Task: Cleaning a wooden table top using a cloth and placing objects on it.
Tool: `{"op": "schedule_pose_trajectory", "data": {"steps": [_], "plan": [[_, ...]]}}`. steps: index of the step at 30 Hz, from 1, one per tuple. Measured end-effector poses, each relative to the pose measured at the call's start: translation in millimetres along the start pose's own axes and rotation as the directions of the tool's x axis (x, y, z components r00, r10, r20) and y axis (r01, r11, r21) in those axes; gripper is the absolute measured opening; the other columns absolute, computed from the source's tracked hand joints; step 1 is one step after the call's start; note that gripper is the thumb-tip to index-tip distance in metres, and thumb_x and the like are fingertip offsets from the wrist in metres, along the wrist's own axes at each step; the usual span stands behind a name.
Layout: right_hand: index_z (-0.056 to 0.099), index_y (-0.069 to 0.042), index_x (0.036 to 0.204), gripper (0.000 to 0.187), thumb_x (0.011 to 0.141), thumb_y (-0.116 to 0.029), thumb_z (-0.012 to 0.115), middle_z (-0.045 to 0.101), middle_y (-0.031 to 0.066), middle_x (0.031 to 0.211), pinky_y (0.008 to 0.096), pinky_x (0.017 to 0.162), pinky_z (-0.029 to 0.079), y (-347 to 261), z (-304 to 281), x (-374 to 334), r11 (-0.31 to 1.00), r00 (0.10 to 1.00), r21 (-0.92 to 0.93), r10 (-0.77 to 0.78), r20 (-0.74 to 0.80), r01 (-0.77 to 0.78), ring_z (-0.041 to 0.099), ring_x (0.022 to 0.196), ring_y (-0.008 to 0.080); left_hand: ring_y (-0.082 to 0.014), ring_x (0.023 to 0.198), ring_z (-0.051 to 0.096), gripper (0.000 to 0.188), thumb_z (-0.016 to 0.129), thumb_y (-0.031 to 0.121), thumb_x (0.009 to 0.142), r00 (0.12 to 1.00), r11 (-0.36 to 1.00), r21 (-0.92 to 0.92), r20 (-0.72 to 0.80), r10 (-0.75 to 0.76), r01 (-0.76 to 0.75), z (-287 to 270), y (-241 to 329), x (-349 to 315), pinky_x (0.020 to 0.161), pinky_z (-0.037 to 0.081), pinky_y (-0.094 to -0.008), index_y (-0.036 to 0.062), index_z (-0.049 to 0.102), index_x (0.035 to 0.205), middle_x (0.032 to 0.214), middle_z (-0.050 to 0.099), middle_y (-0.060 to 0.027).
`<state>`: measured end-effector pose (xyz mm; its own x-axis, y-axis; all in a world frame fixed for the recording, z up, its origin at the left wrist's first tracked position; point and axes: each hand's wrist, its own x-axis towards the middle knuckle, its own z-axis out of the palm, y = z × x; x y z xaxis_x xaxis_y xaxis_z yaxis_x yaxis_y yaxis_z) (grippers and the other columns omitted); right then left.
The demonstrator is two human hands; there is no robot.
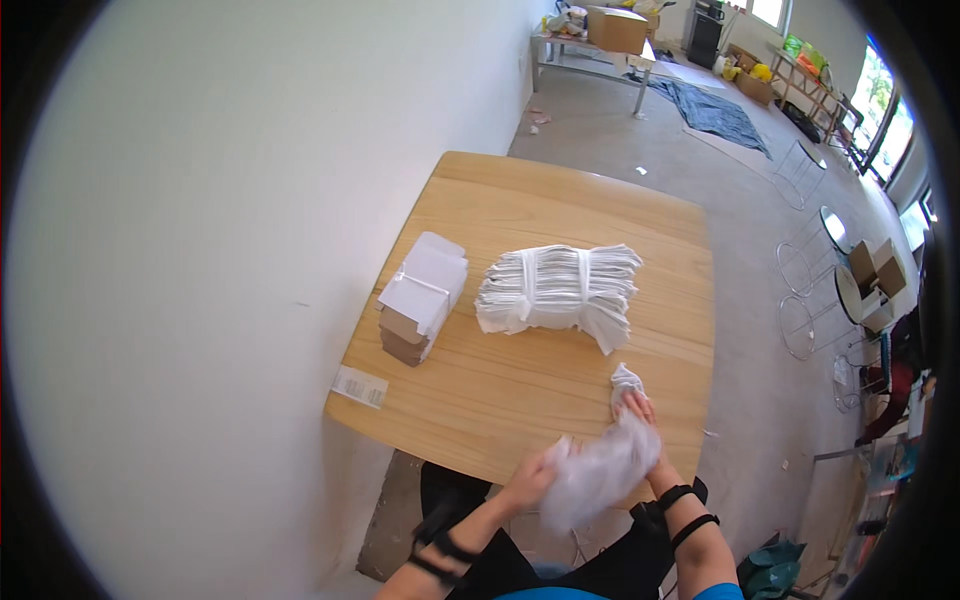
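Note:
A whitish, see-through plastic bag (598, 475), smeared by motion, hangs between my hands at the table's near edge. My left hand (532, 480) is closed on its left side. On the other side my right hand (645, 425) has its fingers curled round a small white bunched piece (627, 380), part of which sticks out beyond the fingers. The bag partly covers that hand, and I cannot tell whether the two white things are joined. Farther back lies a thick bundle of white folded sheets (560, 290), tied with two white bands.
Left of the bundle, a strapped stack of flat white-and-brown cartons (424, 295) sits on the wooden table (500, 400). A printed label (360, 387) lies at the table's left corner. The wall (250, 250) runs close on the left; stools (835, 230) stand on the right.

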<state>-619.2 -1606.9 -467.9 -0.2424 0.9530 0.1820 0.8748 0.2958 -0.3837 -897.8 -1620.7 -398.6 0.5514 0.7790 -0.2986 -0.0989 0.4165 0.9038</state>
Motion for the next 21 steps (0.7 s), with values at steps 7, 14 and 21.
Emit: {"op": "schedule_pose_trajectory", "data": {"steps": [7, 14, 21], "plan": [[0.029, 0.003, 0.138, 0.069, 0.078, -0.021, 0.054, 0.020, 0.0236, 0.147, 0.0490, 0.113, 0.012, -154.6, 73.2, 95.4, 0.993, 0.994, 0.071, -0.095, 0.059, 0.090, 0.015, 0.138, 0.0363, -0.0124, 0.099, 0.055, 0.039, 0.045, 0.008, 0.086, 0.949, 0.938, -0.333, -0.253, -0.189, 0.098, -30.3, 27.8, -147.4, 0.089, 0.042, -0.0255, -0.0019, 0.053, 0.123, 0.112, 0.059, -0.0077], [0.052, -0.004, 0.121, 0.050, 0.078, -0.027, 0.062, 0.048, 0.0103, 0.129, 0.0441, 0.098, 0.034, -185.3, 134.9, 85.7, 0.873, 0.959, 0.487, -0.146, 0.244, 0.010, 0.043, 0.119, 0.0317, -0.0202, 0.095, 0.061, 0.036, 0.047, 0.006, 0.083, 0.860, 0.957, -0.288, -0.491, -0.139, -0.009, -54.3, 23.4, -177.7, 0.087, 0.048, -0.0317, -0.0050, 0.055, 0.116, 0.105, 0.062, -0.0131], [0.045, 0.000, 0.128, 0.054, 0.079, -0.019, 0.057, 0.035, 0.0253, 0.137, 0.0514, 0.107, 0.022, -185.0, 86.7, 167.0, 0.993, 0.993, 0.015, -0.119, -0.026, 0.119, 0.027, 0.131, 0.0401, -0.0237, 0.102, 0.059, 0.052, 0.055, 0.025, 0.089, 0.765, 0.890, -0.398, -0.637, -0.093, -0.224, -85.8, -13.6, -239.7, 0.086, 0.048, -0.0346, -0.0018, 0.040, 0.131, 0.124, 0.052, -0.0168]]}}
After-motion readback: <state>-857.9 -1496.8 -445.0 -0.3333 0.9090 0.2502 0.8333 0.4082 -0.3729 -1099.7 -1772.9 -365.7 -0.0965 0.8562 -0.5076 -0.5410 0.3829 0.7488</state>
